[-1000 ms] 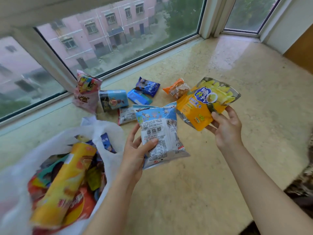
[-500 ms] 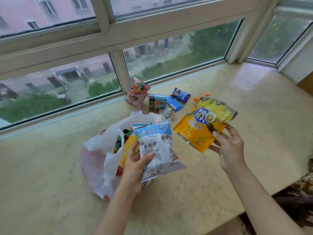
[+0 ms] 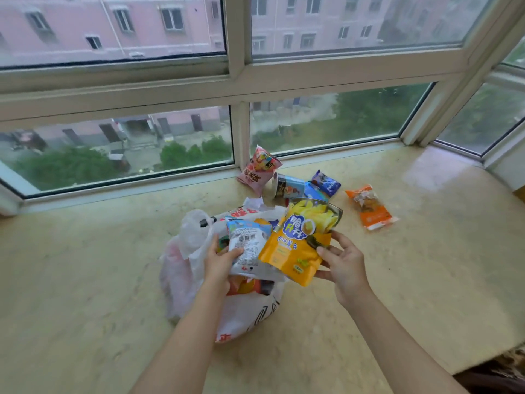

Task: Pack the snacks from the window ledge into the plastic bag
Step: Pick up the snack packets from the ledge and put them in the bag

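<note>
A white plastic bag (image 3: 184, 268) lies open on the marble ledge, with several snacks inside. My left hand (image 3: 218, 264) grips a blue-and-white snack packet (image 3: 247, 245) over the bag's mouth. My right hand (image 3: 342, 265) holds a yellow snack pouch (image 3: 295, 245) beside it, also above the bag. Behind the bag, near the window, lie a pink packet (image 3: 257, 170), a blue cup-shaped snack (image 3: 287, 187), a small dark blue packet (image 3: 325, 183) and, further right, an orange packet (image 3: 369, 207).
The marble ledge (image 3: 85, 265) runs wide to the left and right of the bag. Window frames (image 3: 240, 137) close it off at the back and on the right. The ledge's front edge drops off at the lower right.
Both hands have brought their packets left and down, over the bag's mouth. The view has tilted up and pulled back, so the bag now sits in the middle.
</note>
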`<act>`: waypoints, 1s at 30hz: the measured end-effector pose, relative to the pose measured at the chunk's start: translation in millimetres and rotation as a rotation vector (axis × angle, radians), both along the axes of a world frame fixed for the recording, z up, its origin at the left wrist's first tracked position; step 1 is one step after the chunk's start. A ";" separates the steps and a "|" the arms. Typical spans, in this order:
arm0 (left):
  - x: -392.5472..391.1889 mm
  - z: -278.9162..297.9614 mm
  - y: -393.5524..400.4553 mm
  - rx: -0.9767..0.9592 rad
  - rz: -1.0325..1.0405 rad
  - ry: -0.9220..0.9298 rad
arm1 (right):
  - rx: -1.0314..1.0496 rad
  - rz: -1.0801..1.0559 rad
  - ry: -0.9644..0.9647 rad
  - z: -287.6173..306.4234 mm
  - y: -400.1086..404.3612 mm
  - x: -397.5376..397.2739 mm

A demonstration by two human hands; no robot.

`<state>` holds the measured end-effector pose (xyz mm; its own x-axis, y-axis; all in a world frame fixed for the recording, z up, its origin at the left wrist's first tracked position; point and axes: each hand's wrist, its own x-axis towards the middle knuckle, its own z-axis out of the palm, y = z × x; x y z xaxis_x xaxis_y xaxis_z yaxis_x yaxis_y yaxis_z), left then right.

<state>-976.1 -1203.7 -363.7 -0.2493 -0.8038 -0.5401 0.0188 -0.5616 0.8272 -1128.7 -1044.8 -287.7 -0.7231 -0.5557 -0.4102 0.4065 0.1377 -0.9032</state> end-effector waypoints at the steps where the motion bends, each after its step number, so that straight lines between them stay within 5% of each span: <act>1: -1.9 1.5 -5.1 -0.031 0.003 -0.018 | 0.012 0.016 -0.022 -2.8 -4.5 3.4; 8: 10.9 -12.7 -23.8 -0.252 -0.172 -0.304 | 0.139 0.108 -0.166 -26.1 -31.4 21.2; 15: 33.3 -18.7 -19.2 -0.350 -0.267 -0.560 | 0.255 0.126 -0.046 -46.5 -39.4 29.3; 19: 47.5 -0.1 -23.1 -0.612 -0.271 -0.754 | 0.249 0.167 0.017 -43.6 -44.2 28.1; 24: 76.8 6.2 -32.8 -1.146 -0.236 -1.250 | 0.246 0.306 0.081 -43.7 -63.8 32.6; 27: 87.9 9.8 -42.0 -1.138 -0.230 -1.362 | 0.240 0.406 0.076 -43.0 -79.7 42.3; 30: 92.0 12.3 -49.2 -1.053 -0.257 -1.281 | 0.269 0.480 0.075 -43.2 -98.7 57.6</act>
<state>-884.1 -1253.0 -351.4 -0.2785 -0.9336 0.2256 -0.9169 0.3284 0.2270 -1071.1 -1143.5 -330.9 -0.4473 -0.7128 -0.5402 0.1769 0.5216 -0.8347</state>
